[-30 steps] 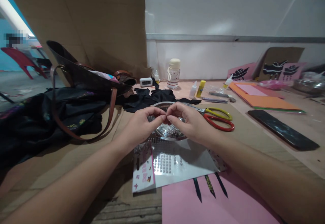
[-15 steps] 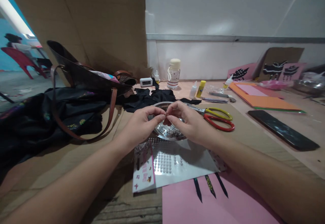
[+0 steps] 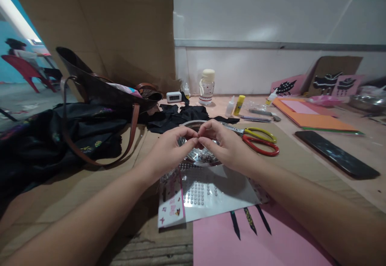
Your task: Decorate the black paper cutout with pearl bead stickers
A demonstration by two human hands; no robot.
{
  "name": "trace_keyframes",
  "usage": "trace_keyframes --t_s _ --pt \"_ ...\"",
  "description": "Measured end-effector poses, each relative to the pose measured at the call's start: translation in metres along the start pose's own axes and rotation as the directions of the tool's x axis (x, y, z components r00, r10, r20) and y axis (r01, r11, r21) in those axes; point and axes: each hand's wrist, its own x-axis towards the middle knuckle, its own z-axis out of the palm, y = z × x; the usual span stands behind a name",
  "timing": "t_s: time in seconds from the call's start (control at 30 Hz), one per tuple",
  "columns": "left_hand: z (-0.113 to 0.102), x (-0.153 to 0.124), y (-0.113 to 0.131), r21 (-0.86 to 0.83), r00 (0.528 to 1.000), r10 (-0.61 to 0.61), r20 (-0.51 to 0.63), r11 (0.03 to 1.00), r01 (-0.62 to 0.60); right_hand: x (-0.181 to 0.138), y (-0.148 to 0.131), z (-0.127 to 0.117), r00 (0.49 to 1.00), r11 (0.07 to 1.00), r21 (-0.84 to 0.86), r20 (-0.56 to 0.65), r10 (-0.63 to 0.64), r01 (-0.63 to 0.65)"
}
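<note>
Above a round metal bowl [image 3: 208,160] of small shiny beads, my left hand [image 3: 173,147] and my right hand [image 3: 221,143] meet at the fingertips. Each hand has its thumb and finger pinched together; whatever lies between them is too small to make out. Below the bowl is a sheet of stick-on pearls [image 3: 197,193] with a printed card edge. It overlaps a pink paper [image 3: 229,246] that bears three narrow dark strips [image 3: 249,221]. Scissors [image 3: 259,139] with one yellow and one red handle lie by my right hand, their blades reaching behind it.
A dark bag [image 3: 99,89] with brown handles and black cloth [image 3: 90,137] fill the left. Behind the bowl are black fabric scraps [image 3: 181,115], a bottle [image 3: 206,87] and a glue stick [image 3: 239,105]. To the right lie coloured papers [image 3: 319,117] and a long black case [image 3: 336,153].
Both hands stay over the bowl, fingertips together. The left fingers have shifted very slightly right, closer against the right ones; the rest looks the same.
</note>
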Motion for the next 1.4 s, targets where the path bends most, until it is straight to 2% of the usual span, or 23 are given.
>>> trace_keyframes --t_s 0.43,0.8,0.97,1.4 --pt "0.0 -0.001 -0.001 -0.028 1.0 -0.009 0.013 1.0 0.009 -0.001 -0.001 -0.001 0.999 1.0 0.011 0.048 0.005 -0.006" --pt "0.001 0.002 -0.005 -0.181 0.998 -0.038 0.048 0.982 0.046 0.001 0.011 -0.001 0.999 0.979 0.205 0.051 -0.005 -0.005" --pt "-0.001 0.002 -0.003 -0.168 0.996 -0.063 0.066 0.983 0.073 0.002 0.012 -0.003 1.0 0.989 0.151 0.028 0.005 -0.009" --pt "-0.002 0.003 -0.007 -0.091 0.999 0.038 0.038 0.995 -0.034 0.001 0.007 -0.001 0.996 0.975 0.218 0.092 0.008 -0.028"
